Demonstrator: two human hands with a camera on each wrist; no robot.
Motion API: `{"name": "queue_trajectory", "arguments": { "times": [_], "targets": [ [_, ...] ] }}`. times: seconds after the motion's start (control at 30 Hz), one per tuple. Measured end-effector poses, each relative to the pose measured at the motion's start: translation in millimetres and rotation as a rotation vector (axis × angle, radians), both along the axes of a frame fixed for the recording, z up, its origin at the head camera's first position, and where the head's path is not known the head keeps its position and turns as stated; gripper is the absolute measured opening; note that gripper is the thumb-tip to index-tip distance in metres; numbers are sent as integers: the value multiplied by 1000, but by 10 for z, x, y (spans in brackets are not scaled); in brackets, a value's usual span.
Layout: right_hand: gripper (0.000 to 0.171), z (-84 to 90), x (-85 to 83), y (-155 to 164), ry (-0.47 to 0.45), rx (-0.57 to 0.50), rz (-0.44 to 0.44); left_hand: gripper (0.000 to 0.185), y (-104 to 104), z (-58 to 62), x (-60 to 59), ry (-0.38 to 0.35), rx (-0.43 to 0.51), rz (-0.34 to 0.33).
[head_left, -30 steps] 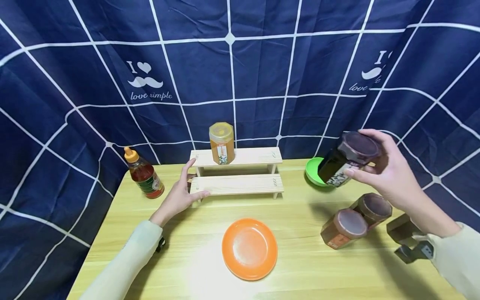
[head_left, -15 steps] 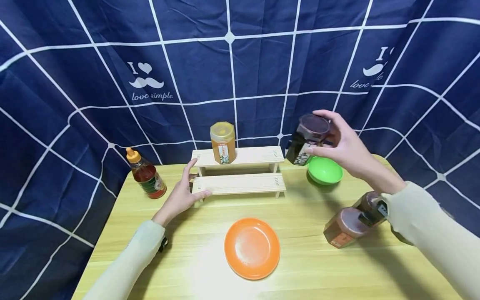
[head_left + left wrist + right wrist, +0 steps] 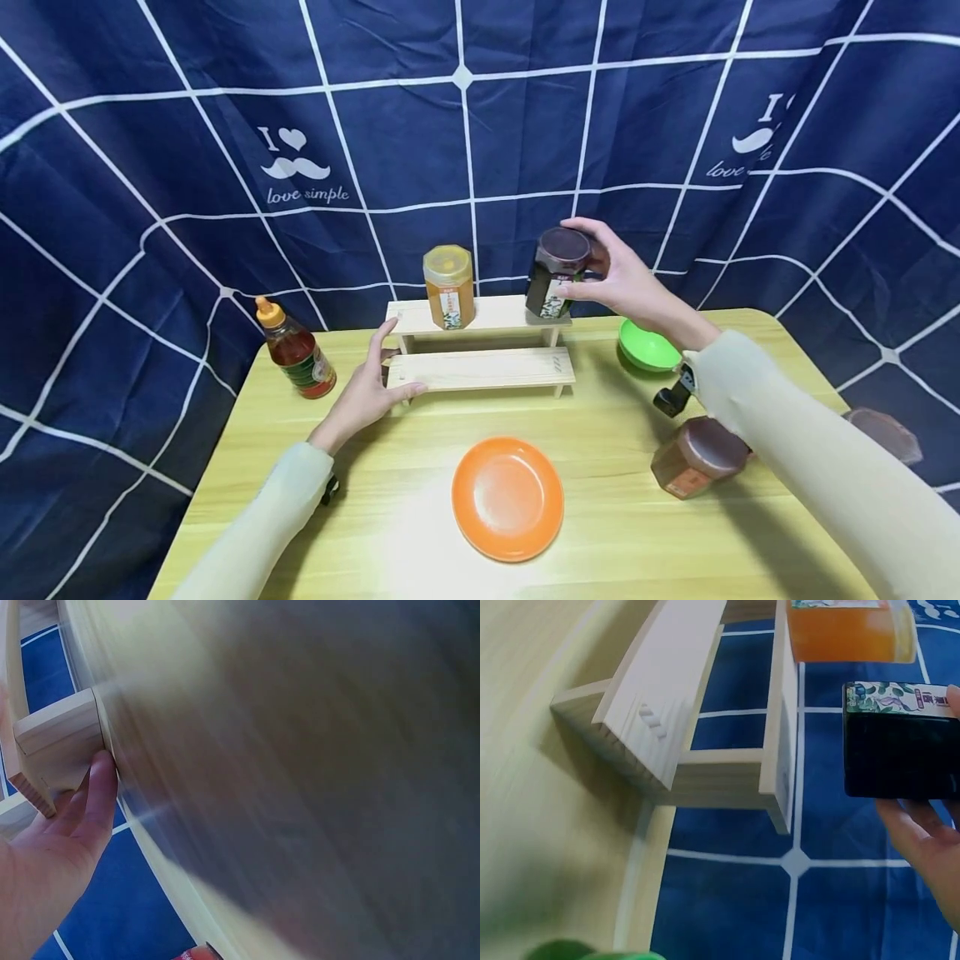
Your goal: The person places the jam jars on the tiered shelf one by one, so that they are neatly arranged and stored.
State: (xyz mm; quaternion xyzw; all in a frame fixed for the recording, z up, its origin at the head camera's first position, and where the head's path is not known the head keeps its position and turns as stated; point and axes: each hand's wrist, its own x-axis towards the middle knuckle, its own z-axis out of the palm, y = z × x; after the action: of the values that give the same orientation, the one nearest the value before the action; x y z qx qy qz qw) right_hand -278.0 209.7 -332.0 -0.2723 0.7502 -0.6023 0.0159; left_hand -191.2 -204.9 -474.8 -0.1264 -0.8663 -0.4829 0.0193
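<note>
Orange plate (image 3: 507,500) flat on the worktop (image 3: 390,475), about mid-width. Right of it, a faceted reddish-brown jar (image 3: 690,458), orange-red label too blurred to read, partly behind the right sleeve (image 3: 810,467); another jar (image 3: 888,433) shows just its lid past that sleeve. Left hand (image 3: 363,392) spread wide, thumb to forefinger, holding the left end of the two-step wooden shelf (image 3: 480,369). Squeeze bottle (image 3: 302,350) near the far left corner: orange cap, dark red contents, green label I can't read. Green bowl (image 3: 648,343) near the far edge, right of the shelf. Right hand (image 3: 626,275) grips the dark jar (image 3: 547,279) just above the right end of the upper step (image 3: 498,312); right wrist view shows a gap below. That jar: near upright, faceted, almost black, dull purple-brown lid, pale label with green leaves, purple flower, Chinese characters too soft to read. Amber jar (image 3: 450,287), yellow lid, similar label, upright toward the upper step's left end. Behind, blue curtain (image 3: 525,167), white grid, "I", heart, moustache, "love simple"; same print at right, partly folded away.
</note>
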Motion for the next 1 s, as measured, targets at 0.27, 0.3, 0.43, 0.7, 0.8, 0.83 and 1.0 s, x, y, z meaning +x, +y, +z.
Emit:
{"name": "queue_trajectory", "arguments": {
  "times": [0.27,0.3,0.43,0.7,0.8,0.83,1.0],
  "targets": [
    [89,-121,-134,-229,-51,34,74,123,10,10,-9,6,1,10],
    [90,-133,-140,-248,-56,41,78,122,13,12,-9,5,3,8],
    [90,-185,-176,-306,-69,61,94,122,14,7,0,-3,9,1],
    [90,-232,-242,-394,-81,54,99,121,-2,-17,22,7,-5,15],
    [91,-239,-256,-416,-89,54,106,121,-5,-23,28,3,-10,21],
    [91,-241,-258,-423,-91,57,109,122,-7,-25,30,2,-10,23],
    [93,-238,-245,-434,-104,62,112,123,-5,-23,19,1,-8,19]
  ]
}}
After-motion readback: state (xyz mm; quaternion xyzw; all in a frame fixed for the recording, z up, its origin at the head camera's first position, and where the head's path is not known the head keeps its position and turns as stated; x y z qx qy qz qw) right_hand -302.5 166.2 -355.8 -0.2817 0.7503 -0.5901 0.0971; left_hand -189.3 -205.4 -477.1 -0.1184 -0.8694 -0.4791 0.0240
